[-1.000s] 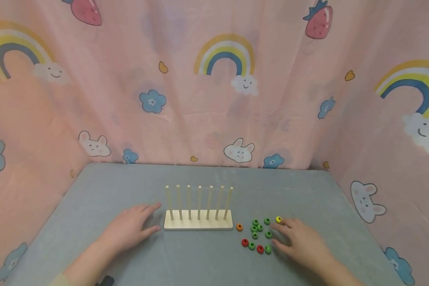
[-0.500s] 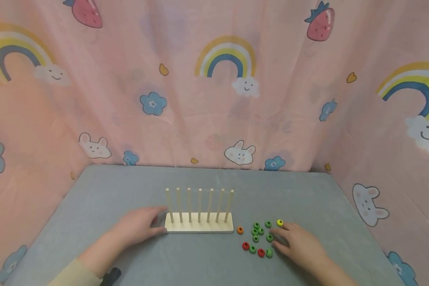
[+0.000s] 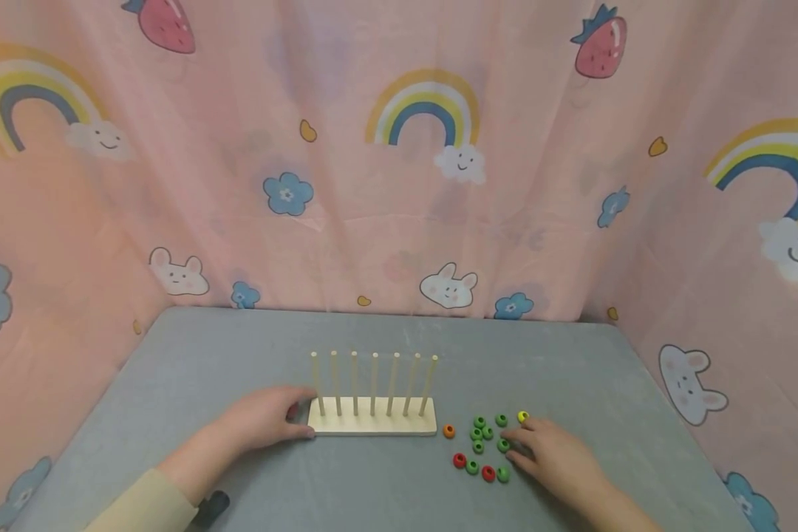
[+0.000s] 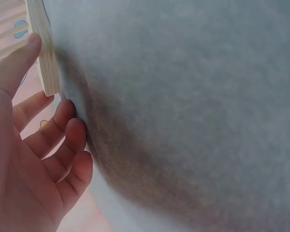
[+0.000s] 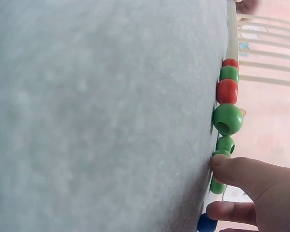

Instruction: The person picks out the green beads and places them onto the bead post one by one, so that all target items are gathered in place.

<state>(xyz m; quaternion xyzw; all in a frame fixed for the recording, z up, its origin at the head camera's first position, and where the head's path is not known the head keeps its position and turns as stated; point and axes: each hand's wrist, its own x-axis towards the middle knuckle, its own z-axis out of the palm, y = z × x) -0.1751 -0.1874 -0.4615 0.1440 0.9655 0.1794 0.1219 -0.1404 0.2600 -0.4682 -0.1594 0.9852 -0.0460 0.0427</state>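
A pale wooden peg rack (image 3: pixel 372 427) with a row of upright pegs stands mid-table. My left hand (image 3: pixel 266 421) holds its left end between thumb and forefinger; in the left wrist view the thumb (image 4: pixel 34 43) lies against the base, the other fingers loosely bent. Right of the rack lie several green beads (image 3: pixel 476 434), two red beads (image 3: pixel 488 473), an orange bead (image 3: pixel 448 431) and a yellow bead (image 3: pixel 523 417). My right hand (image 3: pixel 561 458) has thumb and forefinger around a green bead (image 3: pixel 503 445). The right wrist view shows its thumb against green.
The grey table (image 3: pixel 346 488) is backed by a pink patterned curtain (image 3: pixel 399 222). A blue bead (image 5: pixel 207 223) shows beside the right fingers in the right wrist view. Something black (image 3: pixel 213 510) sits under the left wrist.
My left hand has moved right and taken hold of the rack's left end. The right fingers have come in around a green bead. The beads lie almost as before.
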